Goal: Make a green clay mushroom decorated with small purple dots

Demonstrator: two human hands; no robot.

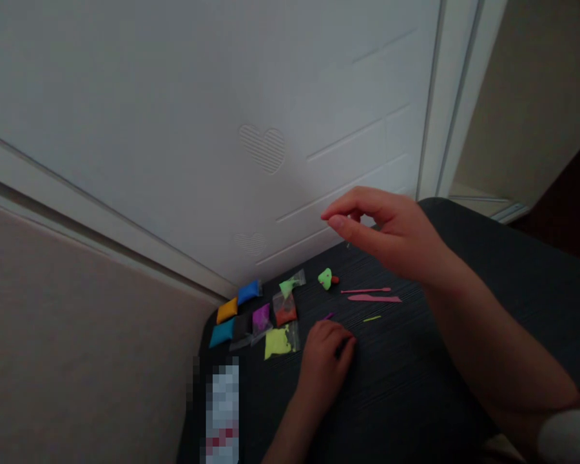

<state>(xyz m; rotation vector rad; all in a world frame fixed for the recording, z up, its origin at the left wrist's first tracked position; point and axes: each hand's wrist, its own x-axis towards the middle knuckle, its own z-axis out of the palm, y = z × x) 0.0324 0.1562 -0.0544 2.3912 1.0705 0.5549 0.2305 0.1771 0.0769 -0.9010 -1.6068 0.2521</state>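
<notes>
My right hand (386, 235) is raised above the table, its thumb and index fingertips pinched close together. Anything between those tips is too small to make out. My left hand (325, 354) rests on the dark tabletop with its fingers curled in, and whatever they may hold is hidden. Just past its knuckles lies a purple strip (328, 316). A thin yellow strip (372, 318) is to its right. Farther back sit a small green tree figure (325, 279) with a brown-red trunk, a thin pink modelling tool (366, 290) and a pink plastic knife (374, 298).
Several clay packets cover the table's left part, among them a blue packet (249, 292), an orange packet (227, 310), a yellow packet (277, 342) and an opened light-green packet (287, 286). A white panel (198, 129) with embossed hearts rises behind the dark table (396, 367). Front left is a blurred-out item (225, 399).
</notes>
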